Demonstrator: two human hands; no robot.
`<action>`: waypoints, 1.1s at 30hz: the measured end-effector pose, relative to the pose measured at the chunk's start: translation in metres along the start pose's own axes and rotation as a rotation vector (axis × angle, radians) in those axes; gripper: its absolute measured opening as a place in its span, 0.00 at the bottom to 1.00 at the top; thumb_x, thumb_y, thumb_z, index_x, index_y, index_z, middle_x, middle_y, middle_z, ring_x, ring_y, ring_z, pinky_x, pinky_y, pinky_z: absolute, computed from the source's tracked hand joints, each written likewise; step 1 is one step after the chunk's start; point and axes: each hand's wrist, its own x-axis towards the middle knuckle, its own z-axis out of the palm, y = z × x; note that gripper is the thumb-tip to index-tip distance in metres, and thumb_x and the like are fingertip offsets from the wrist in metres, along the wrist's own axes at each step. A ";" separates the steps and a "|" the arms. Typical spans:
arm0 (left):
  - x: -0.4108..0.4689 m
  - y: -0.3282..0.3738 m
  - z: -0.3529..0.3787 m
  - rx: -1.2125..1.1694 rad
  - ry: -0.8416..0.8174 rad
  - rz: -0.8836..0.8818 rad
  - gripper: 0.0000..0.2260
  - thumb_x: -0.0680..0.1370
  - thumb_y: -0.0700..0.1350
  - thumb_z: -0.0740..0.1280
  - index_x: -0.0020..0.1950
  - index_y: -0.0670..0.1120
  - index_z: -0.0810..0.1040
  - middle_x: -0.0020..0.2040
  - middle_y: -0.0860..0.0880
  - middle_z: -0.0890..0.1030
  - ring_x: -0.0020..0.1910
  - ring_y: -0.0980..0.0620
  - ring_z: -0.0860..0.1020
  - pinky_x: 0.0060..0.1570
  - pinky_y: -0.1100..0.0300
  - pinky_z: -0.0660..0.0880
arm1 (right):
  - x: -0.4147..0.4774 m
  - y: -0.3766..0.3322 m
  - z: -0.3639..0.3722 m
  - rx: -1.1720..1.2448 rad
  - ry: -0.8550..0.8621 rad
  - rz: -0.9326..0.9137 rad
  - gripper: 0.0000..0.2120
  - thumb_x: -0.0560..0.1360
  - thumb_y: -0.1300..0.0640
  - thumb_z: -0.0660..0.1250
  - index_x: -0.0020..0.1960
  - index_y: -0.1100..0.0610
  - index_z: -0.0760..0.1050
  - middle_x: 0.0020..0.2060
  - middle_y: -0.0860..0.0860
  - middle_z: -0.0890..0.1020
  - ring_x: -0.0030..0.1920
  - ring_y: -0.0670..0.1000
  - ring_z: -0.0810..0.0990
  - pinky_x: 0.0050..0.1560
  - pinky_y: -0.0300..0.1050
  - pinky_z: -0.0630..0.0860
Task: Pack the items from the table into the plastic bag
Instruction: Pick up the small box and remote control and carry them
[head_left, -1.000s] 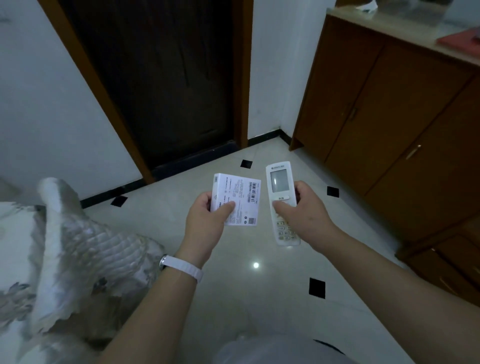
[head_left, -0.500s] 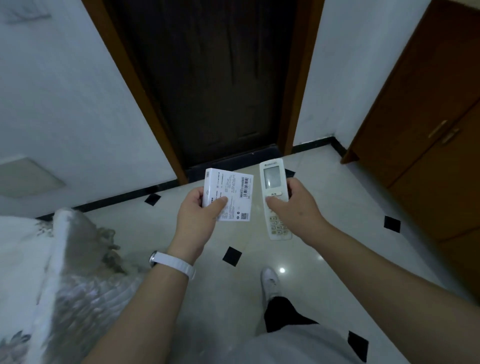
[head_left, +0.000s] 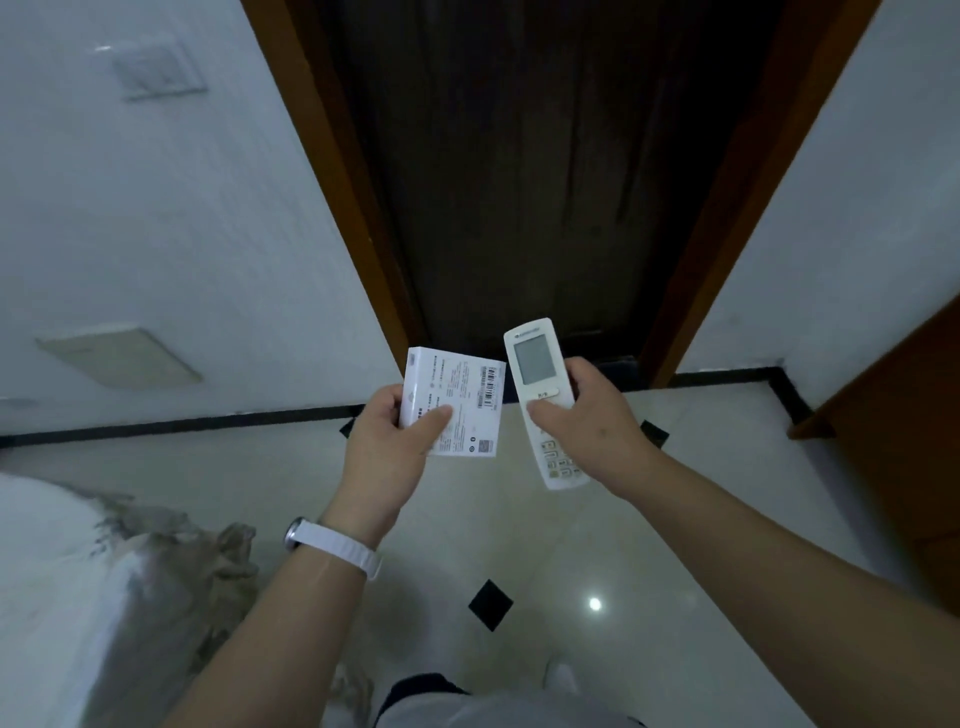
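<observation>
- A small white rectangular cardboard box (head_left: 460, 410), printed with text and a barcode, is gripped by the left hand (head_left: 384, 457). The thumb is laid across its face, and the fingers are hidden behind it.
- A long white plastic remote control (head_left: 536, 358) is clasped in the right hand (head_left: 589, 428), with the thumb pressed just below its grey screen.
- Both items are held just beside each other above a pale glossy tiled floor (head_left: 649, 519), before a dark wooden door (head_left: 519, 182).
- A white wristband (head_left: 337, 553) is worn on the left wrist.
- Crumpled grey-white patterned fabric (head_left: 104, 597) is seen lower left.
- A brown wooden cabinet (head_left: 904, 441) is cut off at the right edge.
- The box's print is too small to be read.
</observation>
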 end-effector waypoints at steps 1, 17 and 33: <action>0.011 -0.001 -0.007 -0.008 0.024 -0.007 0.08 0.78 0.44 0.71 0.55 0.49 0.77 0.51 0.54 0.84 0.45 0.57 0.85 0.42 0.62 0.82 | 0.012 -0.006 0.007 -0.010 -0.022 -0.011 0.13 0.75 0.55 0.69 0.56 0.46 0.70 0.46 0.40 0.78 0.45 0.41 0.77 0.36 0.36 0.70; 0.223 -0.038 -0.219 -0.250 0.262 -0.073 0.07 0.77 0.38 0.71 0.55 0.45 0.78 0.50 0.48 0.85 0.43 0.55 0.85 0.36 0.64 0.80 | 0.201 -0.159 0.235 -0.176 -0.259 -0.137 0.13 0.76 0.57 0.69 0.58 0.50 0.71 0.45 0.39 0.76 0.44 0.42 0.76 0.37 0.36 0.71; 0.294 -0.096 -0.414 -0.393 0.690 -0.191 0.08 0.77 0.40 0.71 0.55 0.46 0.80 0.49 0.50 0.87 0.48 0.50 0.85 0.50 0.50 0.81 | 0.303 -0.275 0.483 -0.335 -0.657 -0.325 0.11 0.75 0.56 0.68 0.56 0.51 0.73 0.46 0.45 0.81 0.44 0.47 0.81 0.42 0.44 0.78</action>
